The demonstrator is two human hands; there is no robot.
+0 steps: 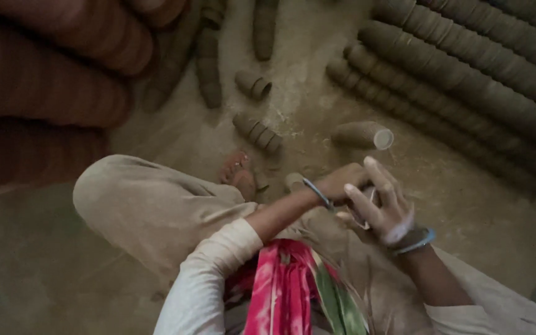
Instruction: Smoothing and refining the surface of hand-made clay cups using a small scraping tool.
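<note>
Left hand (341,183): clenched, fingers curled around a small clay cup (367,200), of which little shows between the two hands. Blue bangle (317,193) at the wrist.

Right hand (383,201): touching the left, fingers spread long over the same cup and steadying it from the near side. Pale band and blue bangle (418,242) at the wrist.

Cup: held between both hands, above the knees, off the floor.

Single large cup (362,134): on its side on the floor (466,205) just beyond the hands, pale open mouth turned right.

Short stack of cups (257,132): lying on the floor beyond and left of the hands; another short stack (252,84) farther out.

Long grey rows of nested cups (466,80): lying side by side, far right of the hands.

Reddish rows of nested cups (38,80): piled far left, blurred.

Foot (237,174): bare, just left of the left hand, sole on the floor.

Knee (138,205): in beige cloth, left of the hands.

Scarf (286,291): pink, white and green, hanging below the hands.

Sleeves (212,273): white, pushed up the forearms.
</note>
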